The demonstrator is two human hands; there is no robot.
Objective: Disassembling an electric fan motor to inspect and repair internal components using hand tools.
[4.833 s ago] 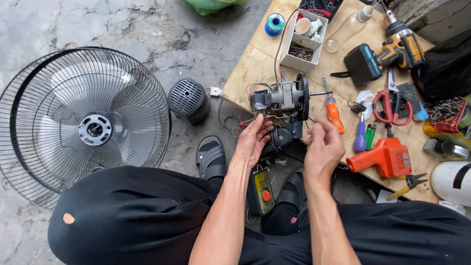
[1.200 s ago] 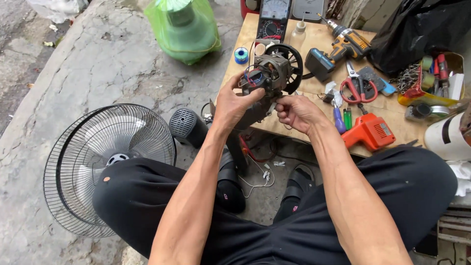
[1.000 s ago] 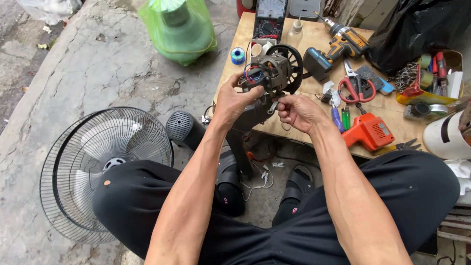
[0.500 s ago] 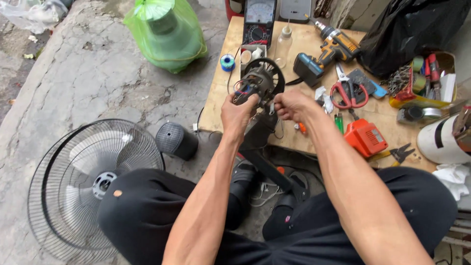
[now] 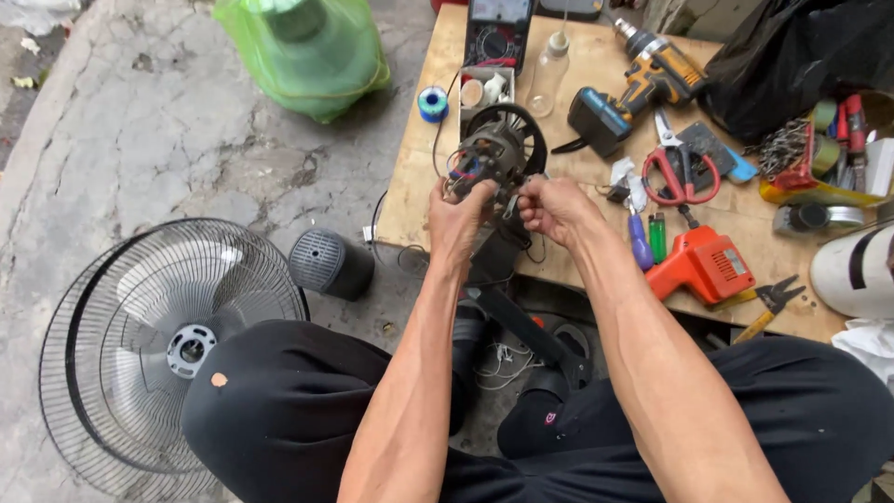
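Both hands meet at the desk [image 5: 577, 70] edge. The left hand [image 5: 458, 222] has its fingers wrapped around the fan motor [image 5: 494, 154], holding it up; the right hand [image 5: 556, 207] pinches something small beside it, too small to make out. Just beyond the fingers, a small open box [image 5: 486, 90] holds a few small pale bits. Red scissors [image 5: 678, 172] lie to the right.

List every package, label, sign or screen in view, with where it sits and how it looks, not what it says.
Multimeter: far edge of the wooden table, dark body, pale dial face.
Small open box: just in front of the multimeter, white, holding small parts.
Green plastic bag: on the concrete left of the table, translucent, knotted round a bulky thing.
Label on orange tool: small pale patch, right of the hands.
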